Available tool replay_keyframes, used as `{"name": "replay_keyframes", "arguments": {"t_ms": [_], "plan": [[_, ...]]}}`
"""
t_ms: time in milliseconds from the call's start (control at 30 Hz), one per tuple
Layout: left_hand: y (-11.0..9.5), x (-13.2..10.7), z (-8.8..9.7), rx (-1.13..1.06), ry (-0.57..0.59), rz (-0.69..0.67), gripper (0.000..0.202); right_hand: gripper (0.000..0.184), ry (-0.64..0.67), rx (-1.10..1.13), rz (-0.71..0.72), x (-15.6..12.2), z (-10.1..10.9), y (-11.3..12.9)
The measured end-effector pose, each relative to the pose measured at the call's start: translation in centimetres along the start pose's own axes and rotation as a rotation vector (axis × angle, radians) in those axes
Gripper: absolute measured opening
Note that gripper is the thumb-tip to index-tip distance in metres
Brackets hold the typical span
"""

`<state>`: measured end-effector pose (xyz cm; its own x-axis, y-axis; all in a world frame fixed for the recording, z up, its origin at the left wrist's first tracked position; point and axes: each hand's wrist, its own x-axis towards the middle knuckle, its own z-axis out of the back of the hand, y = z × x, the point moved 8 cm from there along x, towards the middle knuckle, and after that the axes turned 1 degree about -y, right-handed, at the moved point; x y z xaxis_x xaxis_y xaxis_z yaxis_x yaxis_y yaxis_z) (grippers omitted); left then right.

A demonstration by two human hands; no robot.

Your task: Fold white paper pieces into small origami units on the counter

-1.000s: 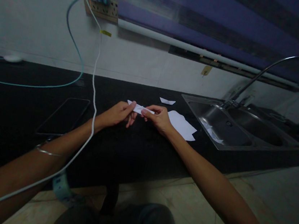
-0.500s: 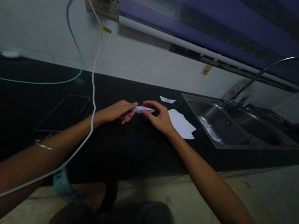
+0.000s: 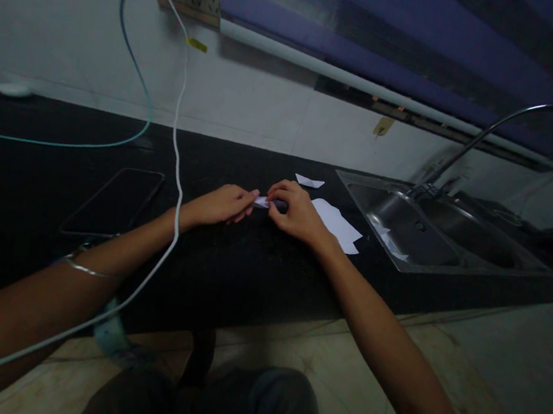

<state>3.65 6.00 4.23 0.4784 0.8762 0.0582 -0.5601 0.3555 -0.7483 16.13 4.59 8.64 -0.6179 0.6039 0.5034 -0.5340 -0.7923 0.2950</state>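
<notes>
Between my two hands is a small folded piece of white paper (image 3: 261, 202), partly covered by my fingers. My left hand (image 3: 229, 204) pinches its left end between thumb and fingers. On the other side, my right hand (image 3: 293, 210) has its thumb and fingertips closed on the right part of the paper. A stack of white paper sheets (image 3: 335, 226) lies on the black counter just right of my right hand. Behind it rests a small folded paper boat (image 3: 309, 181).
To the right a steel double sink (image 3: 415, 268) with a curved faucet (image 3: 498, 123) holds some white paper pieces (image 3: 389, 241). A dark phone (image 3: 114, 202) lies left of my left hand. A white cable (image 3: 177, 154) hangs in front of my left arm.
My right hand's fingers have drawn together on the folded paper, and my left hand has moved slightly right. Less of the paper shows now. The camera view has shifted a little.
</notes>
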Motion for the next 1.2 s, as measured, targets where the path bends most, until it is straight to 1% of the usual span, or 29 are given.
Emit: {"name": "replay_keyframes", "arguments": {"t_ms": [133, 267, 333, 400, 467, 500, 600, 667, 833, 1033, 1100, 1200], "plan": [[-0.3, 0.1, 0.1, 0.13, -0.061, -0.012, 0.055, 0.016, 0.111, -0.018, -0.028, 0.0, -0.7, -0.2], [-0.7, 0.1, 0.1, 0.165, -0.076, -0.014, 0.056, 0.017, 0.163, -0.028, -0.034, -0.1, -1.2, 0.3], [-0.7, 0.0, 0.2, 0.178, -0.089, 0.0, 0.056, 0.018, 0.161, -0.043, -0.062, -0.1, -1.3, 0.2], [-0.7, 0.0, 0.2, 0.187, -0.097, 0.014, 0.056, 0.02, 0.131, -0.041, -0.099, 0.0, -1.1, -0.2], [-0.7, 0.0, 0.2, 0.19, -0.093, 0.003, 0.055, 0.02, 0.111, 0.015, -0.122, 0.1, -0.9, -0.6], [-0.7, 0.0, 0.1, 0.191, -0.091, -0.01, 0.054, 0.02, 0.126, 0.065, -0.122, 0.1, -1.0, -0.8], [-0.7, 0.0, 0.0, 0.193, -0.083, -0.038, 0.054, 0.023, 0.208, 0.216, -0.099, 0.2, -1.4, -0.9], [-0.7, 0.0, -0.1, 0.194, -0.077, -0.042, 0.054, 0.024, 0.214, 0.244, -0.083, 0.3, -1.2, -1.1], [-1.3, -0.3, -0.1, 0.223, -0.077, -0.067, 0.051, 0.021, 0.19, 0.14, 0.027, 0.2, -0.6, -0.8], [-1.6, -0.4, -0.4, 0.3, -0.04, -0.112, 0.049, 0.025, 0.277, 0.151, 0.085, -0.2, -0.7, -0.6], [-1.6, -0.4, -0.4, 0.306, -0.041, -0.123, 0.05, 0.023, 0.275, 0.121, 0.11, -0.2, -0.6, -0.4], [-1.4, -0.2, -0.4, 0.293, -0.047, -0.126, 0.051, 0.025, 0.264, 0.028, 0.11, -0.2, -0.4, -0.3]]}}
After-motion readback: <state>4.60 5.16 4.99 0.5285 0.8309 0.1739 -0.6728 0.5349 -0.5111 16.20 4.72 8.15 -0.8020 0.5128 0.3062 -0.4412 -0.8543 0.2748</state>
